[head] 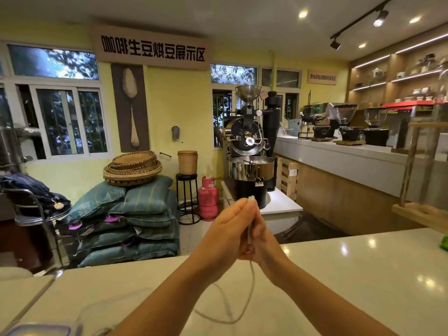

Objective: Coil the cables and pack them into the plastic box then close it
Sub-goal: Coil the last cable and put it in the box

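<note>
I've got both hands up over the desk (pixel 339 275), pressed close together w/ a white cable (pixel 249 282) pinched between them. Left hand (pixel 225 229) and right hand (pixel 260 235) are touching, palms near each other, fingers closed on the cable; its plug end pokes out just above the fingertips. The rest hangs down from btwn the wrists and lies in one loose loop on the desk below my forearms.

Step in hand, as I read it: start of coiling this cable. One end is held, no tidy coil yet, just slack. So the task looks early; nothing visibly packed.

The box (pixel 116 309), clear plastic, sits at the lower left on the desk, near my left forearm, blurred but seems open. A blue-rimmed lid (pixel 38 330) lies beside it at the frame's bottom left corner. Can't tell if anything's in the box.

Next move, imo: keep the plug end fixed in one hand, use the other to draw slack up and wrap even loops, small enough for the box. Then lower the coil in, left of where I'm holding. Other cables: none in view.
</note>
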A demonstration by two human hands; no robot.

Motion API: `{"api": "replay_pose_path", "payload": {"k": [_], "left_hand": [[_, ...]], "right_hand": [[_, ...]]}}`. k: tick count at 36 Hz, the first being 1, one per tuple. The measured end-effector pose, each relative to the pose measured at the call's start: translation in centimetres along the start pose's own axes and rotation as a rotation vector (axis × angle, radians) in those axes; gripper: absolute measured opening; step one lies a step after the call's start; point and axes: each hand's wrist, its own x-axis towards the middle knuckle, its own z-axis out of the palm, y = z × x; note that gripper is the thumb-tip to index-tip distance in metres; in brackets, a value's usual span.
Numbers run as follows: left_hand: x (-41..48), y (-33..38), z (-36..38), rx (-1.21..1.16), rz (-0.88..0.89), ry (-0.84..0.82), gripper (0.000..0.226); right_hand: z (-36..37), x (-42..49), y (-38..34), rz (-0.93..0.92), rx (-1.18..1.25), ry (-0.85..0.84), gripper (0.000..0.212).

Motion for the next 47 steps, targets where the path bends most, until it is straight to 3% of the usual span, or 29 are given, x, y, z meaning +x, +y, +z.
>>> {"api": "replay_pose_path", "payload": {"k": [2, 6, 10, 22, 26, 29, 36, 41, 47], "left_hand": [[0.7, 0.2, -0.3, -0.002, 0.020, 0.027, 0.030], [2.0, 0.1, -1.2, 0.081, 0.064, 0.112, 0.035], [2.9, -0.6, -2.7, 0.204, 0.069, 0.194, 0.033], [3.2, -3.3, -6.1, 0.633, 0.101, 0.303, 0.029], [2.9, -4.0, -6.8, 0.624, 0.054, 0.337, 0.033], [2.4, -4.3, -6.4, 0.620, 0.014, 0.289, 0.033], [1.2, -6.2, -5.3, 0.513, -0.111, 0.189, 0.034], [-0.1, -5.7, -4.7, 0.443, -0.079, 0.081, 0.035], [-0.6, -3.7, -3.0, 0.431, -0.066, -0.017, 0.034]], "right_hand": [[0.2, -0.5, 0.5, 0.012, -0.062, -0.072, 0.032], [0.7, -1.4, 1.2, -0.077, -0.407, -0.119, 0.023], [0.8, -1.6, 1.3, -0.113, -0.502, -0.135, 0.021], [-0.3, -2.0, -1.5, -0.004, -0.088, -0.412, 0.016], [-1.1, -1.9, -2.9, -0.003, 0.182, -0.484, 0.021], [-1.4, -1.6, -4.0, -0.013, 0.369, -0.480, 0.025], [-1.6, -0.2, -5.6, -0.137, 0.173, -0.299, 0.026], [-1.9, 0.4, -5.9, -0.172, 0.093, -0.208, 0.025], [-1.6, 1.4, -5.6, -0.147, 0.218, -0.179, 0.023]]}}
